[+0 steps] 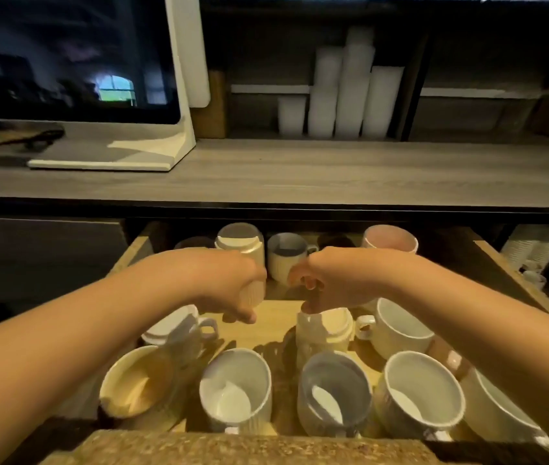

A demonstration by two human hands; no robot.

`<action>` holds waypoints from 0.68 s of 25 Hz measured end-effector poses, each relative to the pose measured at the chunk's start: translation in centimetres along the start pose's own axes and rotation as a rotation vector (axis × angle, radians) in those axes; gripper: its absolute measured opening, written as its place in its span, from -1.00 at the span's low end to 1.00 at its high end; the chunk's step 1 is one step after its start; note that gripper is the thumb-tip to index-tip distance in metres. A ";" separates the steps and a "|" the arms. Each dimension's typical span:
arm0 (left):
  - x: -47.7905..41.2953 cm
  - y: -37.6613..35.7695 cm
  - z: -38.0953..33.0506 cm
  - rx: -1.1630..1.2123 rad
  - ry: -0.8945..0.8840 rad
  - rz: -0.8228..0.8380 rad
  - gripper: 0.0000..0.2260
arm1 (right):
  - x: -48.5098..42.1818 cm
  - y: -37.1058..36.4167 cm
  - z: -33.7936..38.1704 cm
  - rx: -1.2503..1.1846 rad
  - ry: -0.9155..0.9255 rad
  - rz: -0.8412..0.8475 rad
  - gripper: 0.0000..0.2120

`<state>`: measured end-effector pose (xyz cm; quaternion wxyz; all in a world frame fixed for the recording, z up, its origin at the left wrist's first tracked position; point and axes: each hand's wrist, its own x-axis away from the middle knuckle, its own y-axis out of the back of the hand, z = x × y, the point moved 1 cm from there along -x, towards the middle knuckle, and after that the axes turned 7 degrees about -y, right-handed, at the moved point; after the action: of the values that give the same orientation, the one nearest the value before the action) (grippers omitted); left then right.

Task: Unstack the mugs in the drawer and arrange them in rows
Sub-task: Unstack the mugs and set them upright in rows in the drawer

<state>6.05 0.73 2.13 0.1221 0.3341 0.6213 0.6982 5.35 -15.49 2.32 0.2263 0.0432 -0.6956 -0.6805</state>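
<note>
Drawer [286, 317]: pulled open under the counter edge; mugs stand on its wooden floor in rough rows.
Front edge row: we count a cream mug [133, 384], a white mug [235, 391], a grey mug [333, 392] and a second white mug [420, 394] side by side, mouths up (a fifth, at the front right corner, is largely hidden by the forearm).
Middle: a mug stack [179, 330] leans near the left edge; a cream ribbed mug [328, 330] and a wide white mug [397, 327] sit toward the right.
Back edge: a tall ribbed stack [242, 250], a grey-lined mug [288, 255] and a pink mug [388, 239].
Left hand [229, 283]: fingers curled around the lower body of the tall ribbed stack, thumb pointing down; we judge it a closed hold.
Right hand [330, 280]: fingers bent and loosely bunched, tips just above the cream ribbed mug's rim; we cannot tell whether they touch it.
Step in hand: we judge that the tall stack is being separated.
Doing it well: we steady the lower mug low on its body, then lift the upper one straight up (no twisting, nested ceramic binds). We set it in the bare middle floor, handle in line with its neighbours.
Risk: the leaning left stack sits close under the left wrist.
</note>
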 end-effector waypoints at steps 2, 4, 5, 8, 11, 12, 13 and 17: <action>0.4 -0.9 2.1 -0.002 0.068 -0.019 -0.47 | -1.6 0.0 1.4 -0.015 0.022 0.009 -0.54; 0.5 -1.8 4.0 0.018 0.138 0.023 -0.47 | -3.1 -0.3 2.7 -0.024 0.042 0.028 -0.51; 0.4 -2.3 4.9 0.022 0.182 0.058 -0.45 | -3.8 -0.4 3.2 -0.020 0.050 0.043 -0.51; 0.1 -3.8 6.9 0.052 0.306 0.165 -0.41 | -5.3 -0.8 4.6 0.004 0.076 0.101 -0.52; -0.1 -5.5 7.9 0.089 0.332 0.246 -0.32 | -6.3 -1.6 5.5 0.019 0.111 0.144 -0.54; -0.1 -5.9 8.0 0.092 0.331 0.269 -0.30 | -6.5 -1.9 5.5 0.020 0.114 0.158 -0.55; -0.1 -6.1 7.9 0.085 0.326 0.283 -0.30 | -6.6 -2.1 5.5 0.020 0.111 0.168 -0.55; -0.3 -6.3 8.0 0.005 0.262 0.214 -0.41 | -6.3 -2.6 4.2 0.014 0.070 0.187 -0.55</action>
<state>9.67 8.11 -3.94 -0.0357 0.3049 0.5944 0.7433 8.80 -9.44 -1.67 0.3127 0.0032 -0.6930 -0.6495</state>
